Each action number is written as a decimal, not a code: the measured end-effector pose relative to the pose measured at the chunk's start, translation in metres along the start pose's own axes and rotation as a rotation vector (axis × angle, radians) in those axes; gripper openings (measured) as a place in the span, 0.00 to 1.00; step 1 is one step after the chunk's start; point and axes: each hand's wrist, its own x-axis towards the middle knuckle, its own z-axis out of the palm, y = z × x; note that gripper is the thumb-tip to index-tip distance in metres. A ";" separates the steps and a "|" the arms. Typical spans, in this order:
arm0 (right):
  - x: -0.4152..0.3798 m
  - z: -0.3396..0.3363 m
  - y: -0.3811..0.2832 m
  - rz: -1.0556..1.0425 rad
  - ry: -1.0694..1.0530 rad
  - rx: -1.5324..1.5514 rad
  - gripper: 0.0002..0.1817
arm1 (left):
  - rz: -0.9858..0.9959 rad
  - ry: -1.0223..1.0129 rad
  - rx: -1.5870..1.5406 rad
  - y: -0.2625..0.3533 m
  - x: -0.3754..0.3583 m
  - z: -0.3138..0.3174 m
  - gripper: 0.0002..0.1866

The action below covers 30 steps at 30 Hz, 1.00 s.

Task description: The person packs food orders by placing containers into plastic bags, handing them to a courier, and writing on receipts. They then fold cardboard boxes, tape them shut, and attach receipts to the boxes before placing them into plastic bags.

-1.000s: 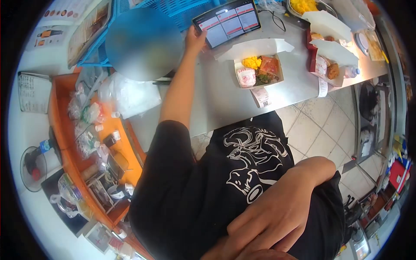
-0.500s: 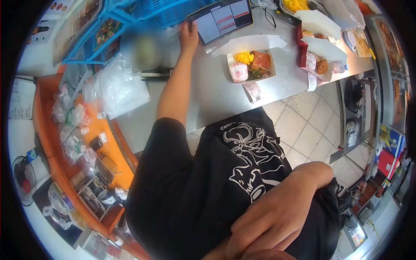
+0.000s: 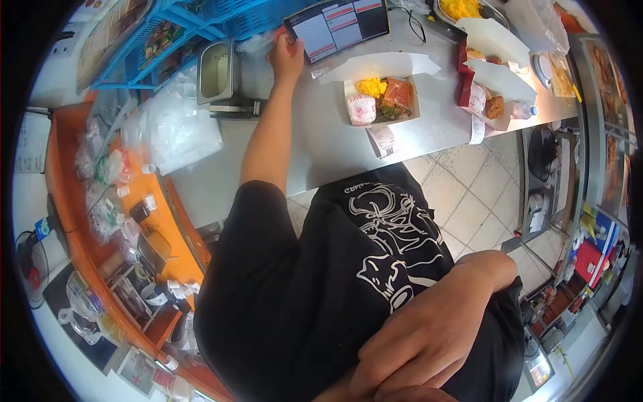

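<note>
My left hand [image 3: 287, 61] reaches up the metal counter [image 3: 315, 147], its fingers curled at the left edge of a black tablet [image 3: 338, 28] with a lit screen. At the bottom, my right hand [image 3: 418, 335] is bent in front of my black shirt with its fingers curled; what they hold, if anything, is hidden. Right of my left arm, an open food box [image 3: 402, 115] contains yellow food [image 3: 372, 86], a wrapped item [image 3: 362, 110] and a reddish packet [image 3: 399, 92]. A printed receipt [image 3: 382, 141] hangs from its front.
Two open red-and-white boxes [image 3: 463, 87] with food stand at the right, beside a small bottle [image 3: 524, 110]. Blue baskets [image 3: 137, 57], a metal container [image 3: 216, 72] and plastic bags [image 3: 177, 130] lie left. An orange shelf [image 3: 161, 231] holds clutter. Glasses [image 3: 416, 28] rest behind the tablet.
The view has shifted slightly, moving the counter items a little left. More red bars show on the tablet screen. The metal container, blurred before, is now sharp. My right hand has barely moved.
</note>
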 end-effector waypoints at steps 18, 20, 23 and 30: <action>0.002 -0.024 -0.024 0.084 -0.062 -0.020 0.16 | -0.058 -0.122 0.088 0.023 -0.018 -0.004 0.43; 0.000 -0.026 -0.027 0.119 -0.071 -0.004 0.16 | -0.043 -0.102 0.053 0.029 -0.018 -0.010 0.42; -0.006 -0.028 -0.030 0.246 -0.120 0.084 0.16 | -0.004 0.040 -0.035 0.036 -0.032 -0.021 0.37; -0.057 -0.110 -0.047 0.076 -0.028 0.160 0.09 | -0.632 -0.174 -0.236 0.137 -0.190 -0.060 0.14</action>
